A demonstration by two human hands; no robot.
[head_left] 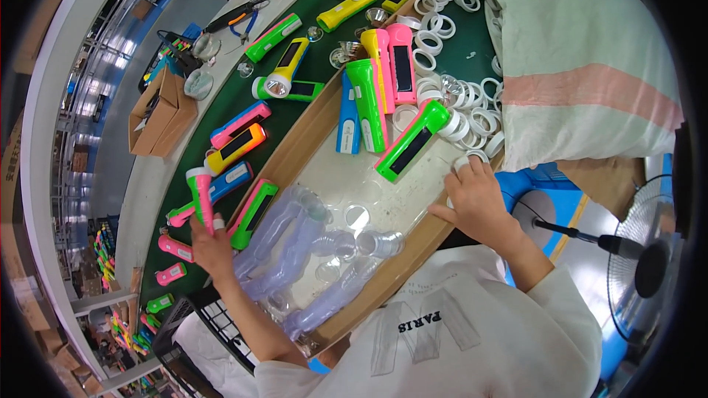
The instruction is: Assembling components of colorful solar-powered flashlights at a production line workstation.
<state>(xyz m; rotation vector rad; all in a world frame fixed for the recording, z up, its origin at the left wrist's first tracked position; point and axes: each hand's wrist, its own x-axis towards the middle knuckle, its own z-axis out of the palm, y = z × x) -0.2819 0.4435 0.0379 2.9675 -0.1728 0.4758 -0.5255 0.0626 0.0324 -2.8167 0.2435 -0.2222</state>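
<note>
Head view: the left hand [212, 247] is closed around the body of a pink-and-green torch [199, 190], held head up above the far edge of a shallow cardboard tray [413, 265], on its left part. The right hand [473, 203] is over the tray's near edge, toward the right end, its thumb apart from its fingers; the fingertips reach the nearest white rings [464, 114], and I cannot tell whether they grip one.

Those rings lie heaped along the tray's right end. Beside them, a green-and-pink torch [411, 140] lies with its black panel up, its head against the rings. Toward the far edge sit a blue torch [349, 121], a green-and-white torch [368, 107], a yellow-and-pink torch [379, 66] and a pink torch [402, 66]. Bagged stacks of clear discs [291, 247] fill the tray's left part, with a loose clear disc [357, 216] near them. Another green torch [254, 212] leans on the far edge, just beside the left hand.

Beyond that edge, more torches and small silvery reflectors [376, 17] are scattered along the green worktop [195, 129]. Pliers [247, 27] and an open carton [164, 114] sit on the pale ledge [243, 59] past the worktop's far edge. A pale sack [582, 37] with a pink stripe bulges beside the tray's right end; a fan [649, 269] stands beyond the right arm.
</note>
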